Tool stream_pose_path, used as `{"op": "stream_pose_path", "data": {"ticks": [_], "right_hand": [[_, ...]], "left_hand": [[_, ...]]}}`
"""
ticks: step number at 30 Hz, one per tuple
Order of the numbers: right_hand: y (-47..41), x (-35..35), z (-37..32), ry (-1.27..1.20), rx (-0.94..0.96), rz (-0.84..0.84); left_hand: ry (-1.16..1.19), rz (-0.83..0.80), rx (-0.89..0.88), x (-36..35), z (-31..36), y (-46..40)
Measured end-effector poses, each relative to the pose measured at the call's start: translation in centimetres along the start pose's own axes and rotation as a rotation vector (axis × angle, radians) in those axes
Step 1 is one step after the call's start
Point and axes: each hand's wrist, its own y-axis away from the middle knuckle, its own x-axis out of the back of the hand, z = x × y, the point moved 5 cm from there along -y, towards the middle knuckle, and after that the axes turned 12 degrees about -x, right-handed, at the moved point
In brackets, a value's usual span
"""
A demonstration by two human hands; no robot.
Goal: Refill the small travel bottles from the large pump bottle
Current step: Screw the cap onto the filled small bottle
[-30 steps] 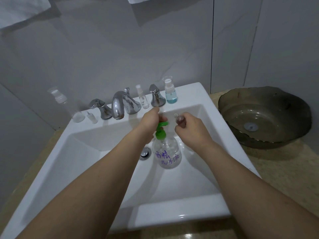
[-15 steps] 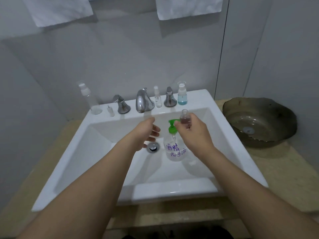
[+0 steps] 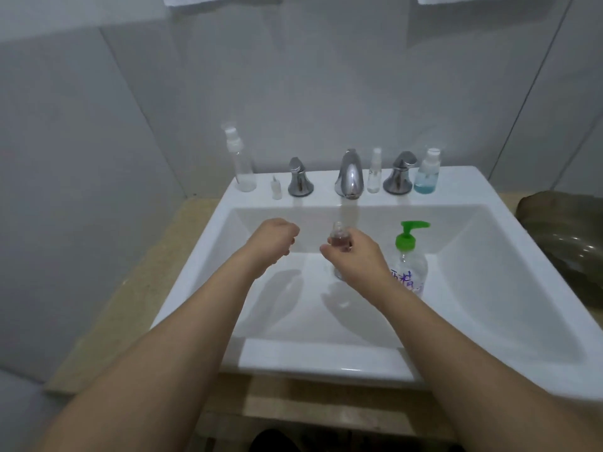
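A clear pump bottle (image 3: 409, 262) with a green pump head and purple writing stands inside the white sink (image 3: 463, 321), right of centre. My right hand (image 3: 354, 256) grips a small clear travel bottle (image 3: 339, 238), upright and uncapped, over the basin just left of the pump bottle. My left hand (image 3: 272, 241) hovers to its left with the fingers loosely curled and nothing in it. On the back ledge stand a tall clear spray bottle (image 3: 239, 163), a tiny dropper piece (image 3: 276, 187), a slim spray bottle (image 3: 374, 172) and a bottle with blue liquid (image 3: 426, 172).
A chrome tap (image 3: 349, 174) with two chrome handles (image 3: 299, 177) (image 3: 398, 174) stands at the back of the sink. A dark glass bowl (image 3: 561, 230) sits on the beige counter at the right. Grey tiled wall stands behind.
My left hand has left the pump head and drawn away to the left. My right hand has carried the small bottle leftwards, away from the nozzle. The camera view has shifted left.
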Motion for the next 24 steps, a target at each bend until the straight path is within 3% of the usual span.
{"op": "stream_pose_path", "data": {"ticks": [8,12,24], "right_hand": [[-5.4,-3.5,-1.0,0.016,0.002,-0.037],[-6.7,-4.0,0.0,0.177,0.015,-0.047],[-8.0,-4.0,0.3,0.250,-0.004,-0.044]], "left_hand": [[-0.258,0.397,-0.162,3.4,0.0,-4.7],[-0.327,0.471,-0.196,3.8,0.0,-6.9],[-0.343,0.605,-0.289,4.2,-0.7,-9.0]]}}
